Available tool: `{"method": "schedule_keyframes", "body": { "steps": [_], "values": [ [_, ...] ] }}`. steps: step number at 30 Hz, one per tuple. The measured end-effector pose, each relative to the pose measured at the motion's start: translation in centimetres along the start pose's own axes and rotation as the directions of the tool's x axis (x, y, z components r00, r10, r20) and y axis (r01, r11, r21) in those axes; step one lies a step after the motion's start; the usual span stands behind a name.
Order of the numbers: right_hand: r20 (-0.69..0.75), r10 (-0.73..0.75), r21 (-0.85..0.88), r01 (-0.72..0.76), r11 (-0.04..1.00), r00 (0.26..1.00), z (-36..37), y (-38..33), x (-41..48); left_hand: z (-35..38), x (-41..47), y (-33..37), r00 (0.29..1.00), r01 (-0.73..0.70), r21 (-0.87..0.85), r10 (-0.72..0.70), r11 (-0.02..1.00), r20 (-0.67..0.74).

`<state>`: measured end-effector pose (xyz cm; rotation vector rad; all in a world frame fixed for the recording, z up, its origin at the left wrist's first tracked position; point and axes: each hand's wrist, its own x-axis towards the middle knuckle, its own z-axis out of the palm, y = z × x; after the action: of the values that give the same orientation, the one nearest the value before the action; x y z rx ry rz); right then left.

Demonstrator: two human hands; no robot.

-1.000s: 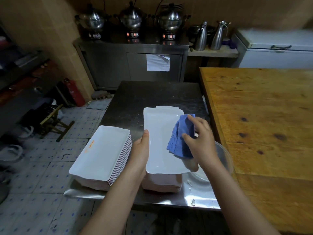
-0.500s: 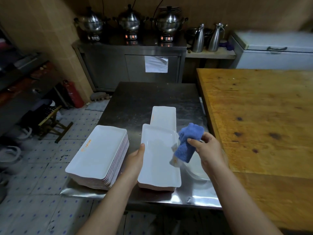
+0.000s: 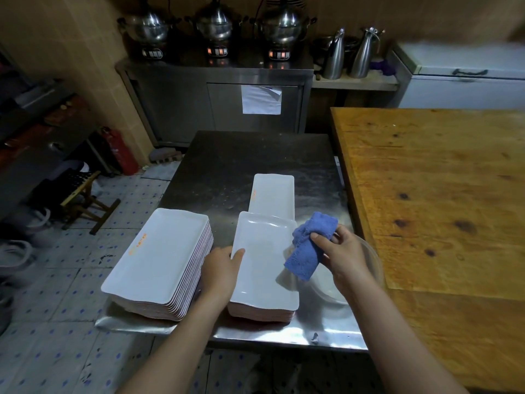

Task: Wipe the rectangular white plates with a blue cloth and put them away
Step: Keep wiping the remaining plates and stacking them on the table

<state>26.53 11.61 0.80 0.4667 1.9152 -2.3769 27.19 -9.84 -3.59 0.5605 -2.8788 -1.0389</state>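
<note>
Head view:
- The middle stack (image 3: 262, 312) of white plates sits at lower centre of the frame on the steel table (image 3: 241, 160). Its top plate (image 3: 264, 257) lies flat, long axis running bottom to top of the frame.
- The left stack (image 3: 159, 257) is just beside it, long axis leaning toward the upper right.
- A single far plate (image 3: 272, 194) lies just above the middle stack, long axis also bottom to top.
- The left hand (image 3: 220, 265) is between the two stacks, thumb on the top plate's left rim. Its fingers are hidden, so I cannot tell whether it grips.
- The right hand (image 3: 343, 257) pinches the bunched blue cloth (image 3: 309, 245), which hangs over the top plate's right edge, above a clear bowl (image 3: 369, 265).
- One second ago a plate was held raised over the middle stack with the cloth against its right side. Now the cloth is held off to the right and the left hand sits lower, at the stack's edge.
</note>
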Motion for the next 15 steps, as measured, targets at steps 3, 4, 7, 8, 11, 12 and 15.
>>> {"method": "schedule_keyframes", "body": {
  "steps": [3, 4, 7, 8, 11, 12, 15],
  "values": [
    [0.034, 0.022, -0.008, -0.022, 1.0, 0.999, 0.2, 0.0, 0.3, 0.5, 0.4, -0.4, 1.0, 0.003, 0.0, -0.003, 1.0, -0.009],
    [0.04, 0.03, -0.02, -0.03, 0.999, 0.999, 0.3, 0.0, 0.5, 0.7, 0.6, -0.6, 1.0, 0.011, 0.0, -0.011, 1.0, -0.003],
    [0.071, 0.072, -0.04, -0.069, 0.997, 0.995, 0.5, 0.2, 0.9, 1.5, 0.7, -1.1, 1.0, -0.002, -0.032, 0.001, 0.999, -0.007],
    [0.086, 0.094, -0.037, -0.091, 0.995, 0.992, 0.6, 0.3, 1.1, 1.6, 0.7, -1.1, 1.0, -0.011, -0.057, 0.009, 0.998, -0.023],
    [0.114, 0.151, -0.038, -0.148, 0.988, 0.982, 0.9, 0.7, 1.5, 1.8, 1.0, -1.3, 0.999, -0.01, -0.05, 0.009, 0.999, -0.031],
    [0.112, 0.16, -0.046, -0.156, 0.987, 0.981, 1.1, 0.8, 1.8, 1.8, 1.2, -1.4, 1.0, -0.003, -0.021, 0.003, 1.0, -0.018],
    [0.083, 0.173, -0.077, -0.167, 0.983, 0.981, 1.4, 1.0, 2.7, 1.8, 2.1, -1.3, 1.0, 0.018, 0.012, -0.018, 1.0, 0.022]
  ]
}}
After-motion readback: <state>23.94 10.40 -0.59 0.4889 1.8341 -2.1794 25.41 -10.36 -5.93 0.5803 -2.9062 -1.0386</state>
